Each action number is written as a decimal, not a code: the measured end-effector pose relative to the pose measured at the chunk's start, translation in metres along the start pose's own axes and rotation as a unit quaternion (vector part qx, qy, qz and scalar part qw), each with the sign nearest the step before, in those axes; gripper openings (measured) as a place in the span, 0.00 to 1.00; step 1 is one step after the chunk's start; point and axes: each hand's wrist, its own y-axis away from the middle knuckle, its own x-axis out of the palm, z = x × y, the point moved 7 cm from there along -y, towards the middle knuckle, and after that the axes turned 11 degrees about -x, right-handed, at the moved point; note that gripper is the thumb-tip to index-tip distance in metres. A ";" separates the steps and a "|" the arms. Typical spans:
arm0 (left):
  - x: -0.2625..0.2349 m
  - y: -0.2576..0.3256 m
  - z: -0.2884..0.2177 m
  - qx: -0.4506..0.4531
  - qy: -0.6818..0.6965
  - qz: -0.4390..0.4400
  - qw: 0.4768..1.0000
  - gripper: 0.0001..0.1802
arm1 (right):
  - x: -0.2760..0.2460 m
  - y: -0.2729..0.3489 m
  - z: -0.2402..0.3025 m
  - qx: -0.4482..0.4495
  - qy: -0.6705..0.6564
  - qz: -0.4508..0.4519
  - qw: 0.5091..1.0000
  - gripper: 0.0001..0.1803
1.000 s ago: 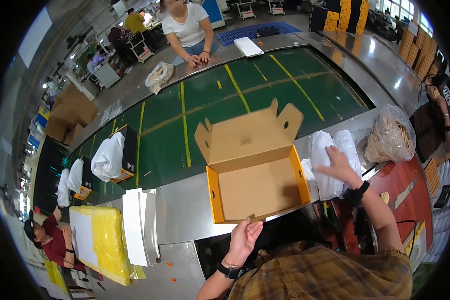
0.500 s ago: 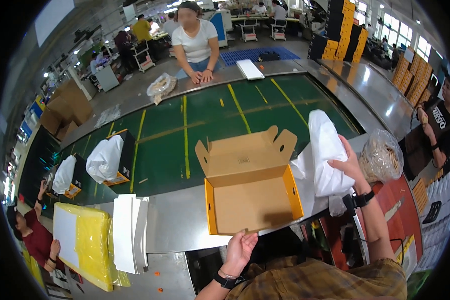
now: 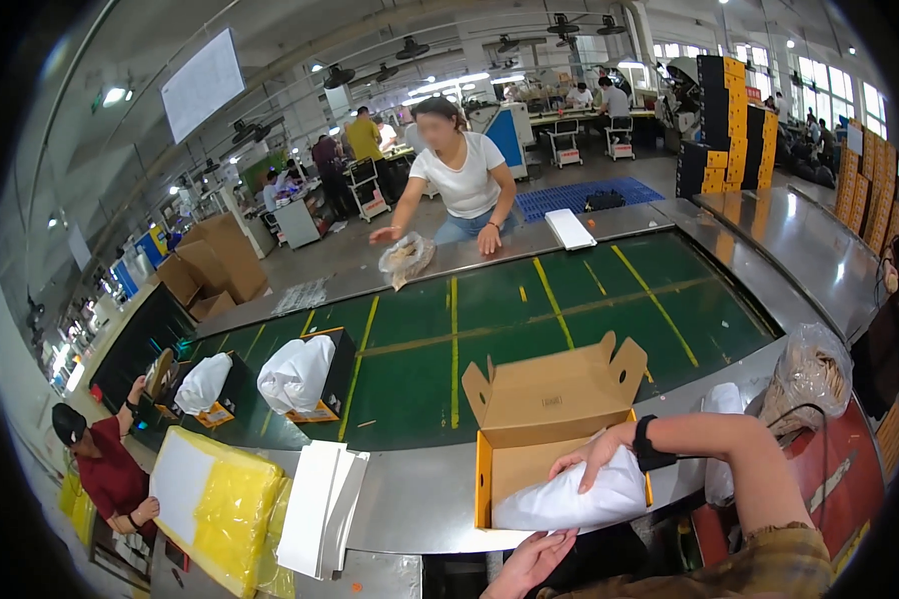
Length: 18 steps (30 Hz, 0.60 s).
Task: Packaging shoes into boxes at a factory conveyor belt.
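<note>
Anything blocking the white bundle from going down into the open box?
Nothing visible. The right hand presses the white bundle inside the open cardboard box, lid flap up behind. The left hand is at the box's near edge.

Your single head camera looks down and forward from above your own chest, close over the open cardboard box (image 3: 549,439) that sits at the near steel edge of the green conveyor belt (image 3: 569,319). Beyond that box the fisheye faces across the belt to the far side and the hall behind, bending straight edges toward the rim. Your forearms enter below the box, from the lower right.
</note>
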 end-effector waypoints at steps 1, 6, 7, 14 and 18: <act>0.003 -0.006 -0.002 -0.010 -0.004 0.000 1.000 0.14 | -0.012 0.001 -0.023 0.032 -0.030 0.001 0.999 0.47; -0.002 -0.006 -0.012 -0.023 -0.016 0.000 1.000 0.19 | -0.043 0.016 -0.009 0.090 0.481 -0.006 0.872 0.40; -0.003 0.007 -0.017 -0.025 -0.017 -0.011 0.999 0.16 | -0.019 0.020 0.042 0.102 0.537 -0.005 0.837 0.41; -0.008 0.209 -0.198 0.292 -0.621 -0.496 0.532 0.22 | 0.098 0.052 0.048 0.054 0.567 -0.262 0.779 0.54; -0.077 0.290 -0.279 0.226 -0.688 -0.648 0.235 0.52 | 0.100 0.043 0.033 0.057 0.550 -0.328 0.766 0.59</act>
